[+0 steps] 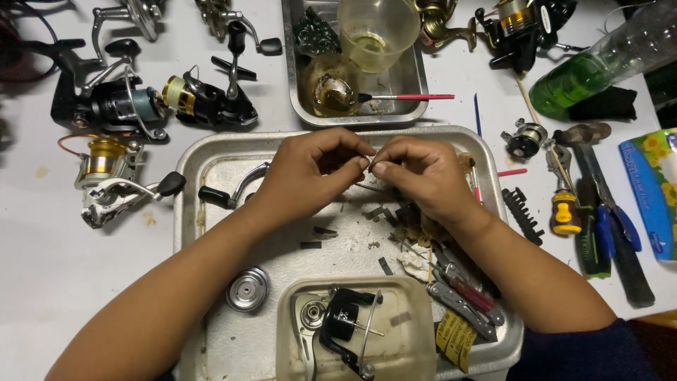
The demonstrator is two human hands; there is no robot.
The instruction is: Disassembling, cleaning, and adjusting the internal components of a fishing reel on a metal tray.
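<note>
Both hands meet over the far half of the metal tray [211, 159], and the left hand [307, 169] and right hand [423, 173] are each pinched narrow, fingertips together on a tiny metal part [371, 158] held between them; it's too small to say what kind of piece it is. At six o'clock from the hands sits a clear plastic tub [416, 331] with a reel body [342, 324] inside, a silver spool [248, 289] at seven o'clock beside it, and pliers [462, 303] at five. The risk as I see it: the part is held in the air by fingertips alone, so one slip could drop it among the scraps and tools littering the tray, where it would be hard to find.
</note>
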